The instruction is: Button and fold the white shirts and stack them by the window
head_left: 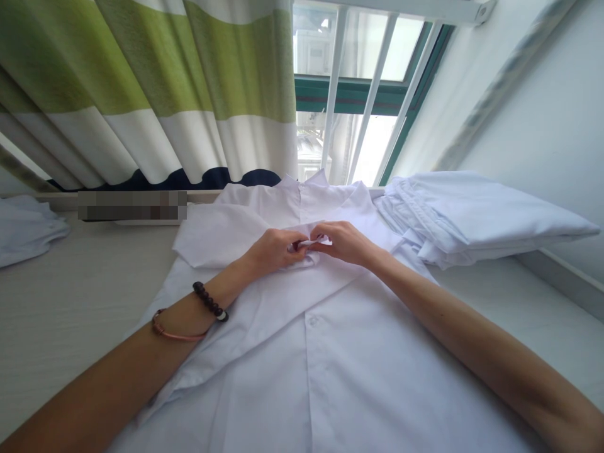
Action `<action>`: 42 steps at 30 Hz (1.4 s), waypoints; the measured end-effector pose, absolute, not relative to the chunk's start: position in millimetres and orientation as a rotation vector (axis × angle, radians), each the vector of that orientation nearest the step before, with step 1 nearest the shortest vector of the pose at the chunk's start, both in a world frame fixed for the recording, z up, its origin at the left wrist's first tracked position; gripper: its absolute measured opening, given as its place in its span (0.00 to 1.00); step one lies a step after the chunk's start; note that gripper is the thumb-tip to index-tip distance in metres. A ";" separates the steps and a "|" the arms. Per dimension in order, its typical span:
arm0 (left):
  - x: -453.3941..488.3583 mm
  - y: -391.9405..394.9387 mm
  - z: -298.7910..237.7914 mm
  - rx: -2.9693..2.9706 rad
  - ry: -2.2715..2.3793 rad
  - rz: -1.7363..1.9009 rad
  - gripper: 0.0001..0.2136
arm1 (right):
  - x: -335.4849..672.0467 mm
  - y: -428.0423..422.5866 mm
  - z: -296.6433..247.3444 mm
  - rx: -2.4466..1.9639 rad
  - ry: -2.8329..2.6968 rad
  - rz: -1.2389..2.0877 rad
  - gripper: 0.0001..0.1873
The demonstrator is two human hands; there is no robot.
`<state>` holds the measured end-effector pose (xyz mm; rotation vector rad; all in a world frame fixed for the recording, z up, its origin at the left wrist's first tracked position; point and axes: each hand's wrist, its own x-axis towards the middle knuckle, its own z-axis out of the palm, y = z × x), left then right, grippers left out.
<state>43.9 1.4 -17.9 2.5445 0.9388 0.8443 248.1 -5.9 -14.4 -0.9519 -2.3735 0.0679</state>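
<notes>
A white shirt (358,352) lies spread out in front of me, its collar toward the window and its button front running down the middle. One sleeve is laid across the chest. Over the upper chest, my left hand (278,247) pinches a fold of the white cloth between thumb and fingers. Close beside it, my right hand (342,242) pinches the same bit of cloth from the other side. Whether a button sits between the fingertips is hidden. A dark beaded bracelet (207,301) and a thin copper-coloured bangle (177,333) are on my left wrist.
Folded white garments (491,214) are stacked at the right, against the wall. More white cloth (28,229) lies at the far left on the pale surface (94,296). A green and white curtain (155,82) and a barred window (358,94) stand behind.
</notes>
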 end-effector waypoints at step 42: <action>37.5 5.5 -21.1 2.662 0.979 0.973 0.03 | 243.8 -5.1 -32.1 -0.712 -2.267 -0.266 0.03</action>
